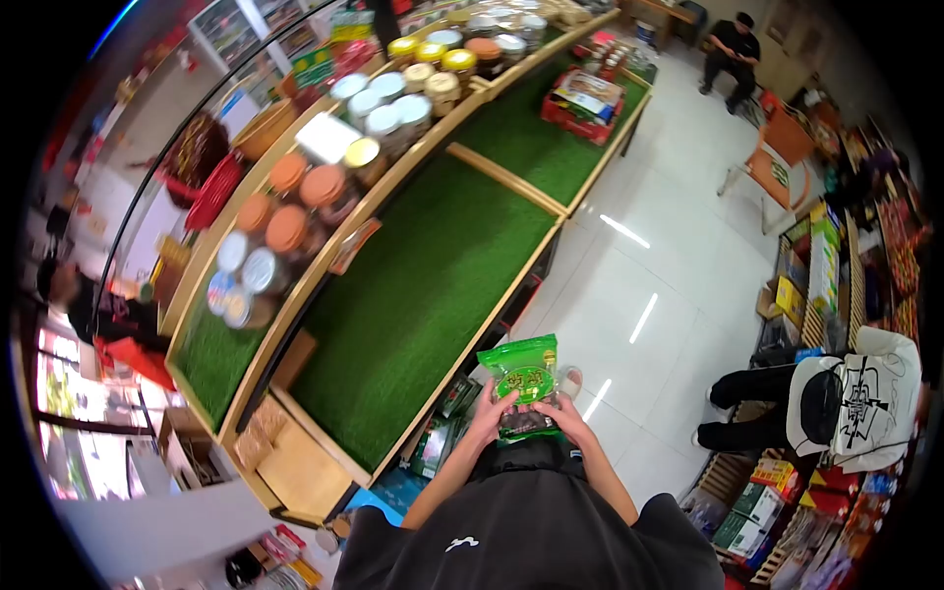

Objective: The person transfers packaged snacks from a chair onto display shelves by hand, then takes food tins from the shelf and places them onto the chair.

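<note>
A person is holding a green packet (pixel 524 382) in both hands, beside a turf-lined bench (pixel 423 285).
The handling appears to be under way; what remains is not showing. The left hand (pixel 489 413) and right hand (pixel 565 415) are partly curling, gripping the packet's lower sides before the torso.

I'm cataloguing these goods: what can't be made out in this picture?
All in the head view:
Green bag: back turned away; finer print too small to read.
Left hand and right hand: fingers behind the bag hidden by it.
Orange-lidded jars: contents blurred.
Seated person: anything held is too small to identify.
</note>
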`<state>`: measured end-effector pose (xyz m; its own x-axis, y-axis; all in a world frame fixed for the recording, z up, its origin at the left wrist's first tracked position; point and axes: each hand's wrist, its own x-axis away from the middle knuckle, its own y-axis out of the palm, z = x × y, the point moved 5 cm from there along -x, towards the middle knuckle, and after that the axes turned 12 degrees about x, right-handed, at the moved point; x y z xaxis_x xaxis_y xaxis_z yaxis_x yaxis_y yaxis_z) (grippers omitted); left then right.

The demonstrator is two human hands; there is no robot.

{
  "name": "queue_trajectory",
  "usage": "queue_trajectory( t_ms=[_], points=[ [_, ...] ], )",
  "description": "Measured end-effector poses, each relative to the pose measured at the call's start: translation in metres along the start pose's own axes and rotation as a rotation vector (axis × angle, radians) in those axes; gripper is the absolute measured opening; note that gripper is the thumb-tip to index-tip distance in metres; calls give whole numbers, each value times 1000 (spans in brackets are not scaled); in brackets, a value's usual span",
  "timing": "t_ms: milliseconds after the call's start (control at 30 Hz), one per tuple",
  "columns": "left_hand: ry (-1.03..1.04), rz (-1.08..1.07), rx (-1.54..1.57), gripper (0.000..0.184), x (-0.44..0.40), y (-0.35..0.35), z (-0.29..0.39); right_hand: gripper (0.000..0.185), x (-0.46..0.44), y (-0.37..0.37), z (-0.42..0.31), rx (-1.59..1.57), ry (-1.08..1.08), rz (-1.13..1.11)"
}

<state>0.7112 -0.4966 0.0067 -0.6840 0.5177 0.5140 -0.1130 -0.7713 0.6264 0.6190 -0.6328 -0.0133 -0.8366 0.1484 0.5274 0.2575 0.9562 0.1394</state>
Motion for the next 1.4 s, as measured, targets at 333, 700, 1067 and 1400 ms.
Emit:
queue_trajectory(
  t_ms=[333, 700, 1067, 1400],
  points=[
    [0, -122, -185, 57, -103, 144, -22, 38, -48, -151, -51, -1, -105, 99],
    [-85, -76, -152, 42, -185, 241, -68, 22, -54, -266, -98, -24, -168, 295],
    [-171, -164, -287, 46, -302, 322, -90, 29, -103, -362, -122, -70, -75, 404],
    [-196, -135, -156, 36, -445, 392, -63, 35, -201, -443, -242, 58, -87, 364]
  ],
)
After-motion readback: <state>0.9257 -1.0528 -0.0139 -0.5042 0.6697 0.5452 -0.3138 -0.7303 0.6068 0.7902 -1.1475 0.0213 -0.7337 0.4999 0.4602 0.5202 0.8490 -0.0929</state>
